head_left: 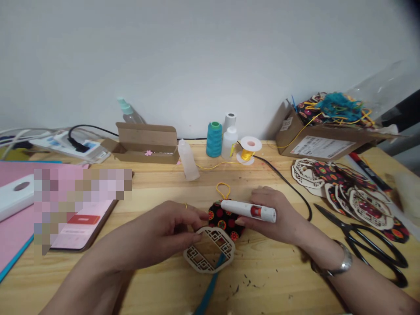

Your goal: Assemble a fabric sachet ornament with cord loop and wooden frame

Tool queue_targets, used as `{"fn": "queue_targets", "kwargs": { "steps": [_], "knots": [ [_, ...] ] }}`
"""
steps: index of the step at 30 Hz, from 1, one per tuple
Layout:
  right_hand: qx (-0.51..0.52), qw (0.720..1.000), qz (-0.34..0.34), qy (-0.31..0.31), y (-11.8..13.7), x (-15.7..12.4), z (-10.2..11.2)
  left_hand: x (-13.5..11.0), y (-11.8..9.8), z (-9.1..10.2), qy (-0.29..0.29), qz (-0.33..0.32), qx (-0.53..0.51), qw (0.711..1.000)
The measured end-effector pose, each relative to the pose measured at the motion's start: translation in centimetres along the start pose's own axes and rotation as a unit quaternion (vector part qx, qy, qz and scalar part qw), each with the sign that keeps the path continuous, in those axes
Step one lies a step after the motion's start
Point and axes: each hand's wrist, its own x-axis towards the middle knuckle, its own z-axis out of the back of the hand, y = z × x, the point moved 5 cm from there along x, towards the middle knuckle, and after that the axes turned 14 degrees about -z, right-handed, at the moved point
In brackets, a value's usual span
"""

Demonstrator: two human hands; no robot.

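My left hand (177, 227) is closed, its thumb on the upper left edge of a pale wooden lattice frame (193, 262) and its fingertips at a black floral fabric piece (218, 221). The fabric piece lies behind the frame and has a yellow cord loop (223, 189) at its top. A teal tassel (209, 291) hangs from the frame toward the front of the table. My right hand (274, 214) is shut on a white pen-shaped tool (239, 207) with a red part in its window. Its tip lies over the fabric piece, and whether it touches cannot be seen.
Black scissors (352, 232) lie right of my right hand, below stacked lattice and fabric pieces (370, 205). Behind stand a squeeze bottle (188, 162), teal thread (214, 140), yellow cord spool (251, 146) and cardboard boxes (146, 135). A phone (88, 218) lies left; a black cable (288, 179) curves rightward.
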Motion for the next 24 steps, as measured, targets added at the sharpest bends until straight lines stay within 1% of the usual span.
{"fn": "queue_targets", "kwargs": {
  "steps": [2,13,18,20,24],
  "knots": [
    [-0.001,1.0,-0.005,-0.003,-0.1,0.0,0.2,0.0,0.0,0.0,0.001,0.006,0.01,1.0],
    [0.01,1.0,-0.014,-0.003,-0.5,0.0,0.7,0.4,-0.5,-0.2,0.031,-0.025,-0.019,0.999],
    [0.011,1.0,-0.026,0.004,-0.9,0.0,1.2,0.4,-0.3,-0.4,0.042,-0.017,-0.03,0.999],
    [0.024,0.999,-0.027,-0.017,-1.1,0.0,1.8,0.4,-0.2,-0.4,0.041,-0.013,-0.032,0.999],
    [0.06,0.994,-0.006,-0.09,-1.2,-0.2,3.2,0.0,-0.3,-0.2,0.039,-0.009,-0.031,0.999]
  ]
}}
